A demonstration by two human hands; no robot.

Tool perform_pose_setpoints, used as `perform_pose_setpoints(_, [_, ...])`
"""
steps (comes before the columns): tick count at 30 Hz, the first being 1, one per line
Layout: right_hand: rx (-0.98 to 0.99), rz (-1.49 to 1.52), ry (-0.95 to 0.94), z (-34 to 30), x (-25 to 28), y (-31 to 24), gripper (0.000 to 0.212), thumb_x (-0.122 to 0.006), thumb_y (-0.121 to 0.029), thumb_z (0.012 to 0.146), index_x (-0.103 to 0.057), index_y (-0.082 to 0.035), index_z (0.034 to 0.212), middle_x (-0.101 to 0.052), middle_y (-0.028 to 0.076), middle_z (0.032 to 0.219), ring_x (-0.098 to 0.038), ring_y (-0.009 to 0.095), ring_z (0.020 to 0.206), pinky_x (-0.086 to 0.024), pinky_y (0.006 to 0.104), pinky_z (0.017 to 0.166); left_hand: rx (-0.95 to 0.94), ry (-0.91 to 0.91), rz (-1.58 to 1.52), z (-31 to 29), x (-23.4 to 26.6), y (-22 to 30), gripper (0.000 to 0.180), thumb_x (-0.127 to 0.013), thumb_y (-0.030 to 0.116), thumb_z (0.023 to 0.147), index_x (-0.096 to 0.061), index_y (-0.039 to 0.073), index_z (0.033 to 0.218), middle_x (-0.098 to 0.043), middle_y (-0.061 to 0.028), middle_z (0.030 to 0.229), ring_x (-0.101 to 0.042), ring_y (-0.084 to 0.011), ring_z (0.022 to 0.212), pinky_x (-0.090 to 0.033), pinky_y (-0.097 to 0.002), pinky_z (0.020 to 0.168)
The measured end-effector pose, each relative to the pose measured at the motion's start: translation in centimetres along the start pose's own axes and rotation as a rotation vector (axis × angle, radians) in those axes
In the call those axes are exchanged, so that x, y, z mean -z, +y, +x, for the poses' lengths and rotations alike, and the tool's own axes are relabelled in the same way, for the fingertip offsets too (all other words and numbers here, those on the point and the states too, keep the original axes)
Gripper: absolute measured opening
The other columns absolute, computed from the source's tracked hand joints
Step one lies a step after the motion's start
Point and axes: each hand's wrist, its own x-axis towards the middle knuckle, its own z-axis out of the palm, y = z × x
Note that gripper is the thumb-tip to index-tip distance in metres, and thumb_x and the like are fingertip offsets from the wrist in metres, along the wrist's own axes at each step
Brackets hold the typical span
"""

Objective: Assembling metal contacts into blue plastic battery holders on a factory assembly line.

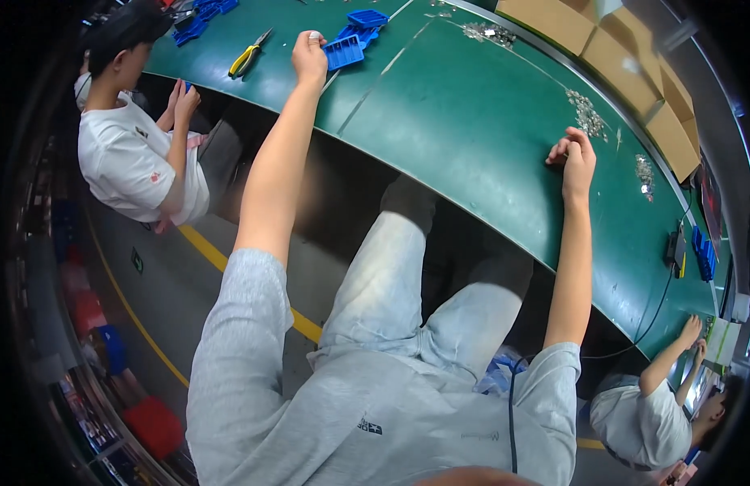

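At the upper middle of the bench, my left hand (310, 58) is closed at the left edge of a blue plastic tray (345, 53) with small compartments. A white covering shows on one of its fingertips. More blue plastic pieces (367, 19) lie just behind that tray. My right hand (576, 166) is over the bench's right part, its fingers loosely bent and apart, and I see nothing held in them. Just beyond it lies a pile of small shiny metal parts (585, 113).
The green bench (448, 121) carries yellow-and-black pliers (250, 55), another metal pile (490, 32) and a smaller one (644, 174). Cardboard boxes (626, 57) line the far edge. One co-worker (140, 154) is at left, another (646, 421) at lower right. A black cable (660, 304) crosses the bench edge.
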Motion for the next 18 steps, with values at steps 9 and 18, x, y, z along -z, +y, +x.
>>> perform_pose_setpoints(9, [0.082,0.008,0.072,-0.3,0.0,-0.7,0.031,-0.038,-0.010,0.092,-0.039,0.000,0.121,-0.052,0.010,0.079,-0.054,0.017,0.057,-0.048,0.0279,0.042,0.033,0.057,0.333,-0.6,-1.1,1.8,0.010,-0.048,0.008,0.086,-0.053,0.000,0.089,-0.062,-0.0223,0.080,-0.061,-0.0403,0.076,-0.046,-0.0499,0.068])
perform_pose_setpoints(18, [1.333,-0.279,0.269,-2.9,-2.6,-5.7,0.052,-0.038,-0.039,0.096,-0.025,-0.013,0.140,-0.033,0.021,0.138,-0.055,0.033,0.103,-0.049,0.0413,0.084,-0.118,0.040,0.474,-1.2,-2.9,2.7,0.025,-0.045,0.018,0.087,-0.056,-0.004,0.083,-0.061,-0.0253,0.085,-0.058,-0.0438,0.082,-0.045,-0.0528,0.072])
